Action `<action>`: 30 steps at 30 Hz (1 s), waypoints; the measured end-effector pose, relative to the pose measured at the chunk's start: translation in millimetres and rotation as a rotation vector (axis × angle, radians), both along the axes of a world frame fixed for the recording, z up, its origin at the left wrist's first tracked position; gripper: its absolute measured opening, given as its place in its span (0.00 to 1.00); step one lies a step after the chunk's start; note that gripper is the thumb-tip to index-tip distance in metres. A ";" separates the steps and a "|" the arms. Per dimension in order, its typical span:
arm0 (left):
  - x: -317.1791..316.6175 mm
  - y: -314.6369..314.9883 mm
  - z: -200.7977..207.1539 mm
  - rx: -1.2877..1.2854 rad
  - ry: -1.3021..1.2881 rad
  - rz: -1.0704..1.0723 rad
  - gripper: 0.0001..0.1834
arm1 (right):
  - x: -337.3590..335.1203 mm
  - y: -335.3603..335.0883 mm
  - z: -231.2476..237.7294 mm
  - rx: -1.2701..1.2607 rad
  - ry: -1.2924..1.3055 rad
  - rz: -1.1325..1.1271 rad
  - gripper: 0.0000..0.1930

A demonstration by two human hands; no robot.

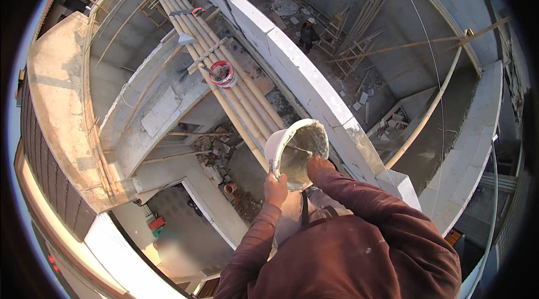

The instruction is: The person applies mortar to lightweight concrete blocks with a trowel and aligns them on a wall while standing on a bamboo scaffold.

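A pale, round bucket (274, 144) with wet grey mortar (296, 160) inside is tilted in front of my body, above the bamboo poles. My left hand (275, 189) grips its near left rim, fingers closed. At the near right side of the opening, my right hand (320, 169) is closed around the end of a thin rod-like tool (300, 149) that reaches into the bucket. Its far end is hidden, so its exact kind is unclear.
Bamboo poles (247, 109) form a narrow walkway carrying a red-and-white bucket (223, 75) and a red-handled saw (197, 12). A pale block wall (303, 76) runs along the right. Deep rooms with rubble (222, 150) lie below; another person (307, 36) stands in one.
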State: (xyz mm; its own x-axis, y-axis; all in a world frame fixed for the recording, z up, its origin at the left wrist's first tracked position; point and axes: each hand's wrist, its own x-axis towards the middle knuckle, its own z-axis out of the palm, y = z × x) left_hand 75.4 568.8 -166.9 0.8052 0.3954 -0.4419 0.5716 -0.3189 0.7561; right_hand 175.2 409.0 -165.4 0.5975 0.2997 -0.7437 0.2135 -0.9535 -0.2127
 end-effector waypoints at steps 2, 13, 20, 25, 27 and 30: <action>-4.8 -3.9 21.9 0.012 -0.007 0.034 0.27 | 6.4 -0.6 57.7 0.017 0.083 0.066 0.16; -4.3 4.0 42.4 0.137 -0.198 0.231 0.23 | 29.1 11.8 83.2 0.105 -0.019 0.149 0.16; 45.4 35.3 35.3 0.090 -0.221 0.228 0.21 | 80.1 24.7 68.2 -0.018 -0.300 0.147 0.17; 71.6 61.9 14.3 0.087 -0.356 0.291 0.20 | 121.3 83.0 96.7 -0.136 -0.159 0.152 0.18; 74.8 84.6 9.4 0.031 -0.294 0.283 0.22 | 133.5 108.0 94.1 -0.104 -0.101 0.160 0.19; 76.7 111.1 19.3 0.077 -0.328 0.336 0.22 | 137.8 135.2 80.6 -0.028 -0.077 0.170 0.20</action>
State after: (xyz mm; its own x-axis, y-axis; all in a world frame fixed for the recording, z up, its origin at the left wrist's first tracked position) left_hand 152.1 680.0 -147.6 0.7190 0.6797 -0.1454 0.3880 -0.2188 0.8953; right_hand 313.0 544.2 -84.8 0.5953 0.3809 -0.7075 0.3867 -0.9076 -0.1633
